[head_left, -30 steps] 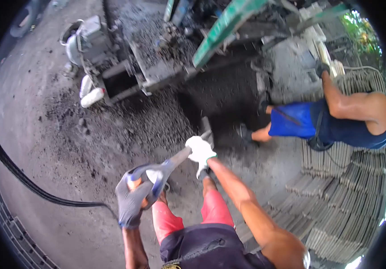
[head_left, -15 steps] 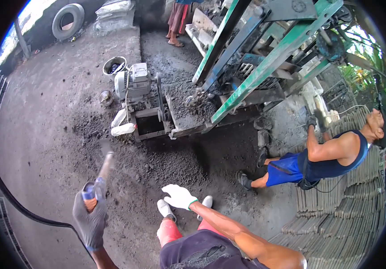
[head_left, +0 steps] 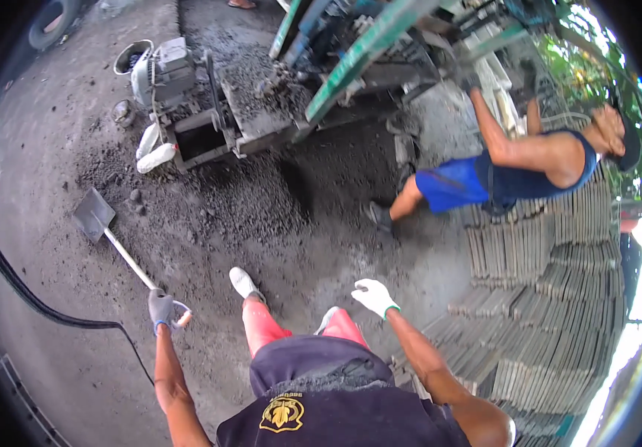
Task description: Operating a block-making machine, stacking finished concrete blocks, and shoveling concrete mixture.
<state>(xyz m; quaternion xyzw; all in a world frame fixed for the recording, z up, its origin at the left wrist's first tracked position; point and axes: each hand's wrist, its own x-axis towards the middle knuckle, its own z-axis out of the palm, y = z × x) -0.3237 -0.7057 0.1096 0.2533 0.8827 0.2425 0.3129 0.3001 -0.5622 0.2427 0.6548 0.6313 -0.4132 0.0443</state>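
Observation:
My left hand (head_left: 161, 308), in a grey glove, is closed round the shovel (head_left: 130, 258) at the end with its D-shaped grip. The shovel's pale shaft slants away to the far left, and its square dark blade (head_left: 94, 215) lies at the ground beside the loose dark gravel. My right hand (head_left: 375, 298), in a white glove with a green cuff, hangs to the right of my legs. It holds nothing, and its fingers are loosely bent and apart. A pile of dark gravel (head_left: 250, 197) spreads in front of my shoes, below the machine.
Ahead stand a grey motor (head_left: 164, 74) and a green-framed machine (head_left: 369, 56). A bucket (head_left: 132, 57) is behind the motor. At right, a co-worker in blue shorts (head_left: 451, 186) reaches to the machine, near stacked thin slabs (head_left: 559, 298). A black cable (head_left: 45, 313) runs along the left.
The shovel has swung down and left, its blade now by the gravel. My right hand has moved right, away from my legs. The view has shifted, and the co-worker's arms are raised toward the machine.

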